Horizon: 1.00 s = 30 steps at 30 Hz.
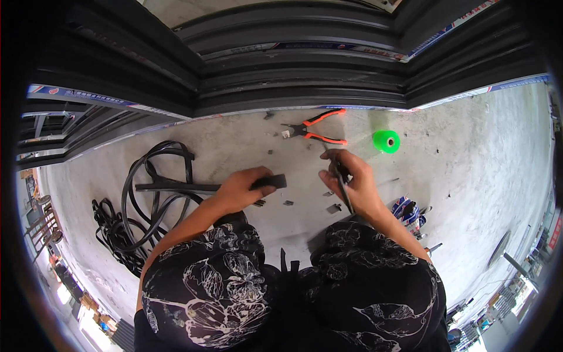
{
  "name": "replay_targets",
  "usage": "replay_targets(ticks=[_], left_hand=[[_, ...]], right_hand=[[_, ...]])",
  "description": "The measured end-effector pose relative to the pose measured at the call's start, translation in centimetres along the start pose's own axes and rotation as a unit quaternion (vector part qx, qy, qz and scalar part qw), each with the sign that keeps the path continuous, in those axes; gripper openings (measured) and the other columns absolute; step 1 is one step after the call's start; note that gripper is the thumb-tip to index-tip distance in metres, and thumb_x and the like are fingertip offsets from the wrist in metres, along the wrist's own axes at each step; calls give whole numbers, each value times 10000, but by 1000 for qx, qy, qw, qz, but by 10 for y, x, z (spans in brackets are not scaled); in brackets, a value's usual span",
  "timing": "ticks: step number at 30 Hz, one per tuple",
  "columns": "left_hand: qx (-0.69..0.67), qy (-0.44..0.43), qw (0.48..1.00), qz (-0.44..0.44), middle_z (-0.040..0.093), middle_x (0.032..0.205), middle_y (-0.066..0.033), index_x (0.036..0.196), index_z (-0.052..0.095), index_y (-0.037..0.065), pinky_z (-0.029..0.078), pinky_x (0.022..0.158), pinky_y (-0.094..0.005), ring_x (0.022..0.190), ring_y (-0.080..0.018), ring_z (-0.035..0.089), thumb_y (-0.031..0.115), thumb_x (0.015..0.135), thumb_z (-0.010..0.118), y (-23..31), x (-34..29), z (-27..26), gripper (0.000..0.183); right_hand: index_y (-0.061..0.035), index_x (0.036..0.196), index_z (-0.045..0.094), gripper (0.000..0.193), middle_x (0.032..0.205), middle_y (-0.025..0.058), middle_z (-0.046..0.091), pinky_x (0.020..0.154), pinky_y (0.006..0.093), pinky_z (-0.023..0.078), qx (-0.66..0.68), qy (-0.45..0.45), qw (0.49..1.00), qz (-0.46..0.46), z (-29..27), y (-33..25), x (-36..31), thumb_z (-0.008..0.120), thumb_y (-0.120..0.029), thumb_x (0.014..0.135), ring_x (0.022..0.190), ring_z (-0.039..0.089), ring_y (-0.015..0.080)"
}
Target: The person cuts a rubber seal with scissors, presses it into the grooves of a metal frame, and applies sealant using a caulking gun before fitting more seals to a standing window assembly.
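Left hand gripping a black strip, right hand holding a thin dark piece

The left hand (237, 190) is closing around a black strip (272, 181), its short end poking out between thumb and fingers toward the right hand (359, 186). On the other side, a straight dark length is running leftward from the fist over the black loops (157, 205) lying on the concrete floor (223, 141); whether it is joining the gripped end is hiding inside the palm. The right hand is curling its fingers around a thin dark piece (345, 193), slanting down toward the person's lap; its kind is not showing clearly

The strip is looking like rubber or soft plastic: probably light, bendy yet springy, hardly fragile, perhaps a little slick on its smooth face. A long free run would likely be twisting and snagging among the loops, so a hold close to the end, thumb flat on the broad face, is seeming steadiest; squeezing hard is likely doing no harm

Orange-handled pliers (305, 129) and a green roll (381, 141) are lying beyond the hands, near a dark frame (299, 82), and small dark scraps (288, 203) are dotting the floor
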<state>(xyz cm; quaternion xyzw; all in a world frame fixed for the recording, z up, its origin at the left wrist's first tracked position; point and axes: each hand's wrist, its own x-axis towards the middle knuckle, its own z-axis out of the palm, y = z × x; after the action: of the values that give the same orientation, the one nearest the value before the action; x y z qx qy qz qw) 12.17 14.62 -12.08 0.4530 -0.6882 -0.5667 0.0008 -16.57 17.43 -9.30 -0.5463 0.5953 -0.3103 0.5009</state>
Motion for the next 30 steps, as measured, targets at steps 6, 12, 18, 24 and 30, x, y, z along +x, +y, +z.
replay_targets(ticks=[6,12,18,24,30], left_hand=[[-265,-57,961,-61,629,914,-26,1131,600,-12,483,723,-260,827,-85,560,216,939,679,69,-5,-44,309],[-336,-60,937,-68,640,941,-40,1149,590,-38,490,719,-239,812,-83,566,151,916,710,82,-11,-48,323],[-293,-29,955,-43,643,934,-41,1141,592,-42,487,720,-236,822,-71,558,120,912,710,83,-21,-47,304],[-290,-27,957,-14,627,890,-26,1124,599,-40,476,721,-231,811,-69,552,118,915,701,85,-29,-49,281],[-371,-49,926,-52,612,830,-23,1150,595,-26,444,638,-218,734,-74,540,102,931,671,85,-33,-47,265]], right_hand=[[-109,1051,674,398,786,59,588,642,379,499,-201,9,951,-234,-16,-33,1,810,-154,680,762,578,279],[-115,1062,672,431,780,47,577,625,373,488,-266,-8,920,-287,-22,-53,6,819,-152,659,734,568,255],[-118,1076,664,410,757,37,554,610,366,484,-301,-45,903,-305,-25,-59,10,802,-183,695,728,565,247],[-116,1079,657,405,745,41,544,569,365,480,-299,-78,897,-317,-25,-63,10,805,-211,714,687,565,248],[-90,1038,624,359,758,56,555,566,390,500,-301,-119,895,-307,-18,-61,8,747,-320,792,729,595,259]])
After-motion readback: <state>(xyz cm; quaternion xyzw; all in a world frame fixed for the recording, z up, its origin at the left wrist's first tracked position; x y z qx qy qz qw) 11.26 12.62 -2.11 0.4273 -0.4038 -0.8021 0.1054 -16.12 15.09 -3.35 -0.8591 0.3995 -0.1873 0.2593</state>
